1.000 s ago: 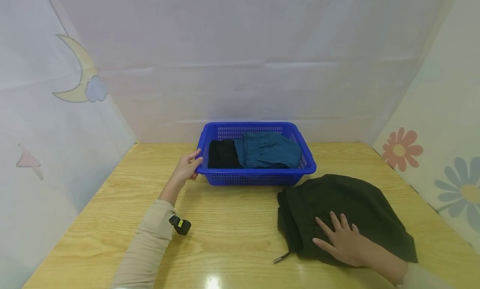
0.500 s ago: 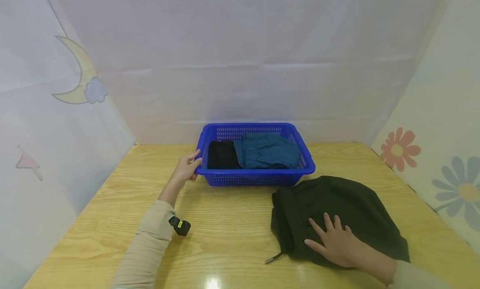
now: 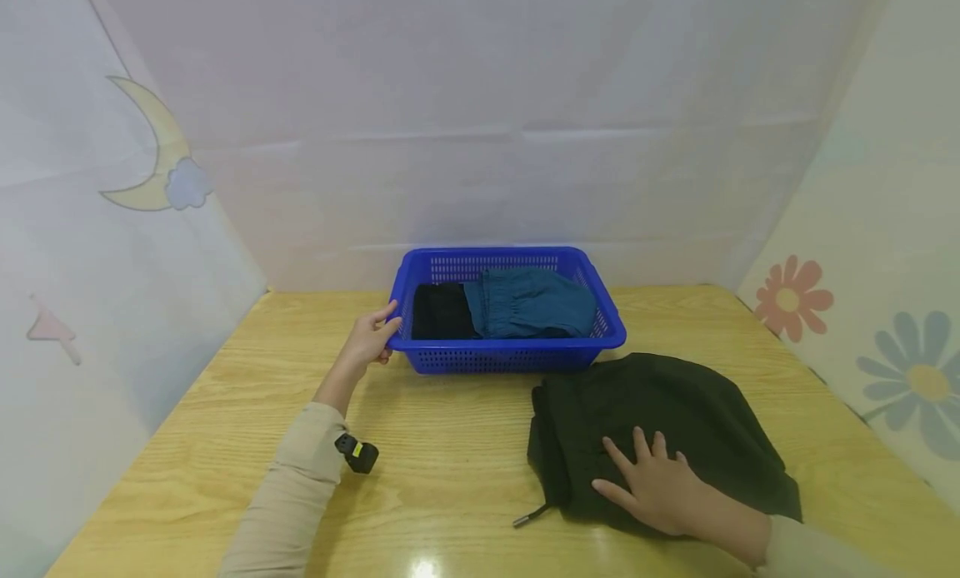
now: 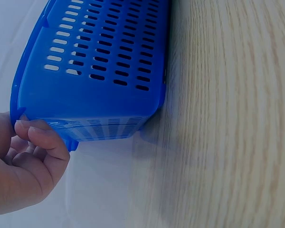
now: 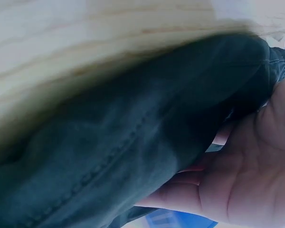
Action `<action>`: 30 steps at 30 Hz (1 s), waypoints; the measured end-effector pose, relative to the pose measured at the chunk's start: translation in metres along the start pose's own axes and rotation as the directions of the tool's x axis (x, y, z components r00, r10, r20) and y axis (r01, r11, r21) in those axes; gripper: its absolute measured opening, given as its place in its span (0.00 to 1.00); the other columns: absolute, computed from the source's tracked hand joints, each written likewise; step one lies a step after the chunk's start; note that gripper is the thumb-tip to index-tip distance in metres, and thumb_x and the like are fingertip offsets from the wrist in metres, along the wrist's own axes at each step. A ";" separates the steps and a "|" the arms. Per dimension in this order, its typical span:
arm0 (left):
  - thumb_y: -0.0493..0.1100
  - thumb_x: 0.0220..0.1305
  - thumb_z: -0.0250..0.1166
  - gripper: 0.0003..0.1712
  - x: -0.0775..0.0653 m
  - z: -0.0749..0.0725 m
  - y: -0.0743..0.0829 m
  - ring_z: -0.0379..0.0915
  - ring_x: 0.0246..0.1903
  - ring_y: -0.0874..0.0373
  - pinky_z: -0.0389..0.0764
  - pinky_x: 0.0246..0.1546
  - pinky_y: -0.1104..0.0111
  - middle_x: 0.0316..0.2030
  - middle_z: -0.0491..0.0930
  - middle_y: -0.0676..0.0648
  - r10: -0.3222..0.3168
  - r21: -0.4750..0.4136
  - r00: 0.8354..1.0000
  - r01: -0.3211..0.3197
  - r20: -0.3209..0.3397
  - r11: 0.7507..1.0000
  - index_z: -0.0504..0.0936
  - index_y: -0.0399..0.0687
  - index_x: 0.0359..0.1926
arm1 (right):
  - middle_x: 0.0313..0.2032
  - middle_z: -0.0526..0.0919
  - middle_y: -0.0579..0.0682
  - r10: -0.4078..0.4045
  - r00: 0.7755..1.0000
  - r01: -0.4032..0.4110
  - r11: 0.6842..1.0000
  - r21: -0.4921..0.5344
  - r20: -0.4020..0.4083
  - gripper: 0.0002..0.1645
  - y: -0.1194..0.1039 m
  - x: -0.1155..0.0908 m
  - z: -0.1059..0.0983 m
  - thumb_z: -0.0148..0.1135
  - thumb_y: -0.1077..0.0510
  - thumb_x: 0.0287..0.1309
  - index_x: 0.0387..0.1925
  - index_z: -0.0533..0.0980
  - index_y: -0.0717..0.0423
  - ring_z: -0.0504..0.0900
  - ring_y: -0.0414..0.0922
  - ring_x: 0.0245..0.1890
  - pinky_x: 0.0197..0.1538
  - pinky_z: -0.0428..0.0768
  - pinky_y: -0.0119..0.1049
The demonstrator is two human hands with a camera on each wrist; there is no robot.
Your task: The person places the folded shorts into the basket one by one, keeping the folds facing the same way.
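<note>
In the head view my left hand [image 3: 369,338] pinches the left front rim of a blue plastic basket [image 3: 510,359]. The left wrist view shows thumb and curled fingers [image 4: 42,137] on that rim, beside the slotted wall. Inside the basket lie a folded black cloth [image 3: 442,311] and a folded teal garment [image 3: 536,303] with a gathered band. My right hand [image 3: 656,486] rests with spread fingers on a folded dark green drawstring garment [image 3: 675,403] in front of the basket's right end. Its metal-tipped cord [image 3: 531,516] trails left onto the table.
The wooden table [image 3: 435,453] runs back to a pale fabric backdrop [image 3: 480,145]. Printed side sheets with a moon [image 3: 153,153] and flowers [image 3: 795,299] flank it. A small black camera [image 3: 357,454] is strapped at my left wrist.
The dark green garment has slid left across the table, with my right hand flat on it. My left hand keeps its grip on the basket rim. The head view has shifted slightly.
</note>
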State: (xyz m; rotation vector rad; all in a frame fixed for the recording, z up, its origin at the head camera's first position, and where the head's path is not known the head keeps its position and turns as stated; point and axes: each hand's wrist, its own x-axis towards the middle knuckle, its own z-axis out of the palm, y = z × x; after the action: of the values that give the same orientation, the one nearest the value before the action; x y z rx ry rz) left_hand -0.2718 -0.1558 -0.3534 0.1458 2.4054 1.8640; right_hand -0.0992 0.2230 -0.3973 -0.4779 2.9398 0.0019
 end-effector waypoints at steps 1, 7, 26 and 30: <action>0.40 0.67 0.49 0.28 0.000 0.000 0.000 0.56 0.06 0.66 0.66 0.11 0.76 0.09 0.61 0.53 0.002 0.001 1.000 -0.002 0.001 1.000 0.55 0.46 0.66 | 0.52 0.62 0.77 -0.001 1.000 0.001 1.000 0.001 0.003 0.44 -0.001 0.000 0.000 0.37 0.30 0.57 0.59 0.65 0.60 0.60 0.78 0.48 0.36 0.67 0.68; 0.40 0.67 0.49 0.28 -0.001 0.000 0.000 0.56 0.07 0.66 0.66 0.11 0.76 0.09 0.61 0.53 0.005 0.000 1.000 -0.005 0.008 1.000 0.55 0.45 0.66 | 0.53 0.62 0.76 0.004 0.999 -0.004 1.000 0.015 0.032 0.46 -0.011 0.003 -0.003 0.36 0.28 0.56 0.60 0.64 0.60 0.59 0.78 0.49 0.36 0.66 0.68; 0.41 0.67 0.49 0.28 0.000 -0.001 0.000 0.56 0.07 0.65 0.67 0.11 0.75 0.10 0.62 0.52 -0.004 -0.006 1.000 0.004 0.012 1.000 0.55 0.46 0.67 | 0.53 0.63 0.75 0.008 0.997 -0.009 1.000 0.005 0.074 0.47 -0.038 0.015 -0.010 0.35 0.28 0.55 0.60 0.64 0.60 0.61 0.77 0.48 0.34 0.68 0.67; 0.40 0.67 0.49 0.28 -0.001 -0.001 0.000 0.56 0.07 0.65 0.67 0.11 0.76 0.10 0.62 0.52 -0.002 -0.007 1.000 0.002 0.011 1.000 0.55 0.45 0.67 | 0.53 0.63 0.75 -0.003 0.997 0.003 1.000 -0.004 0.072 0.46 -0.042 0.016 -0.009 0.35 0.28 0.55 0.60 0.64 0.59 0.62 0.77 0.48 0.33 0.68 0.67</action>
State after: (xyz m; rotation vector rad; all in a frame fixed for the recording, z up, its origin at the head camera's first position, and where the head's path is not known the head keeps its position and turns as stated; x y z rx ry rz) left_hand -0.2712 -0.1573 -0.3532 0.1522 2.3903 1.8657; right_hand -0.1022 0.1781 -0.3895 -0.4725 2.8694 0.0239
